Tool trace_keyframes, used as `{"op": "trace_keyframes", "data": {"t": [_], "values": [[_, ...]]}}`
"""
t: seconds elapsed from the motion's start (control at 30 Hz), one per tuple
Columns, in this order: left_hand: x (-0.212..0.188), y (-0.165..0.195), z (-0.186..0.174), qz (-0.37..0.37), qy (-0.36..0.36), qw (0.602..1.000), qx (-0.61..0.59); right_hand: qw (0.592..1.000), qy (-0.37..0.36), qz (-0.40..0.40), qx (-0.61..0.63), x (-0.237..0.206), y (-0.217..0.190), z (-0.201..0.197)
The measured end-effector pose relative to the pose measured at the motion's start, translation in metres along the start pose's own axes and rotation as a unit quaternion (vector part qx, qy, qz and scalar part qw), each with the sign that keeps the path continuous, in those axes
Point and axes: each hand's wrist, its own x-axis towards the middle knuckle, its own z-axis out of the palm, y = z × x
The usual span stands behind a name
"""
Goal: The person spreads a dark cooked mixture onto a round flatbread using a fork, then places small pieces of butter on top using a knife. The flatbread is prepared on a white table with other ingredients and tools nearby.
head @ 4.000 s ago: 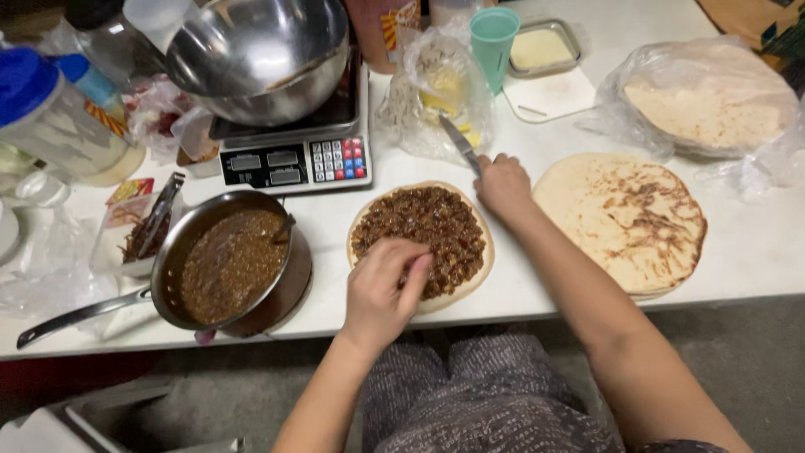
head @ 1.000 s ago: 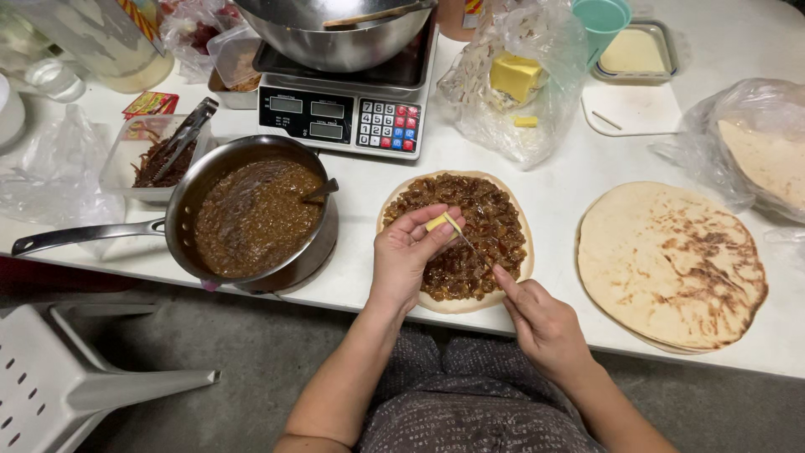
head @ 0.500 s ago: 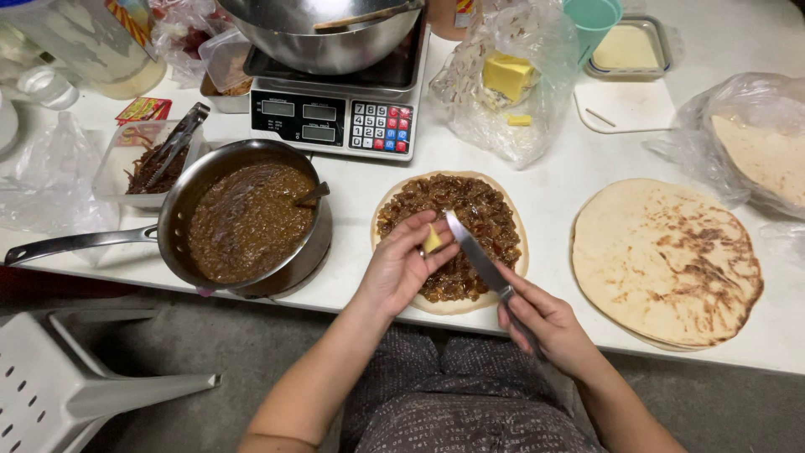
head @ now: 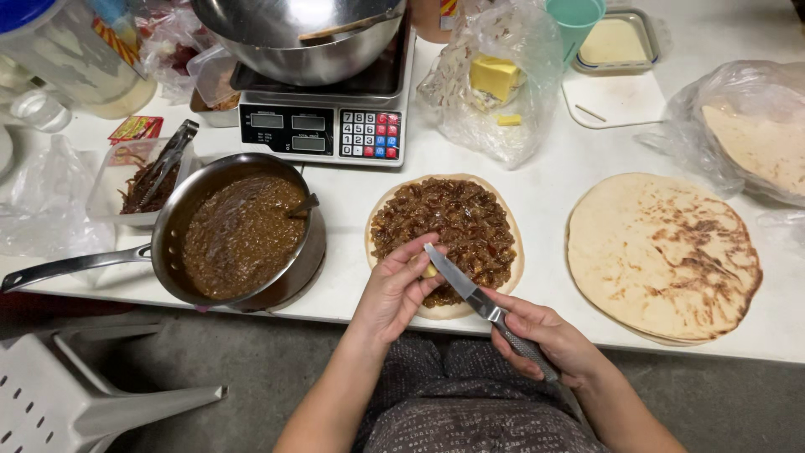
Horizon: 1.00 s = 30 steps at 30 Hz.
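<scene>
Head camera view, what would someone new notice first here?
Probably the round flatbread spread with dark brown filling at the centre of the white table, where the left hand pinches a small yellow piece against the knife held by the right hand. Left of it sits a steel pan of brown sauce; to the right, a bare toasted flatbread.

pan (head: pixel 243 235) left of topped flatbread (head: pixel 453 226), scale (head: pixel 323 126) behind.

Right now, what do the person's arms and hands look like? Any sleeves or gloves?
No gloves and no sleeves in view: the left hand and right hand are bare, and so are both forearms. No rings, watch or bracelets show. Below them is grey, finely speckled clothing.
</scene>
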Motion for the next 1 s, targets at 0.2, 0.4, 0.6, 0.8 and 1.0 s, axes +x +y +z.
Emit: {"op": "trace_keyframes", "data": {"t": [0.2, 0.4, 0.6, 0.8, 1.0], "values": [[0.001, -0.005, -0.005, 0.011, 0.005, 1.000, 0.007, 0.997, 0.021, -0.009, -0.068, -0.001, 0.002, -0.003], [0.005, -0.008, -0.007, 0.009, 0.010, 1.000, -0.015, 0.993, 0.032, -0.046, -0.107, -0.004, 0.000, -0.006], [0.013, -0.008, 0.000, 0.026, 0.074, 0.996, -0.031, 0.920, 0.188, -0.074, -0.336, -0.004, -0.001, 0.014], [0.015, -0.013, 0.007, 0.066, 0.069, 0.995, 0.031, 0.729, 0.194, -0.282, -0.593, -0.005, -0.002, 0.043], [0.015, -0.013, 0.014, 0.085, 0.115, 0.984, 0.107, 0.666, 0.224, -0.291, -0.650, -0.003, -0.005, 0.054]]}}
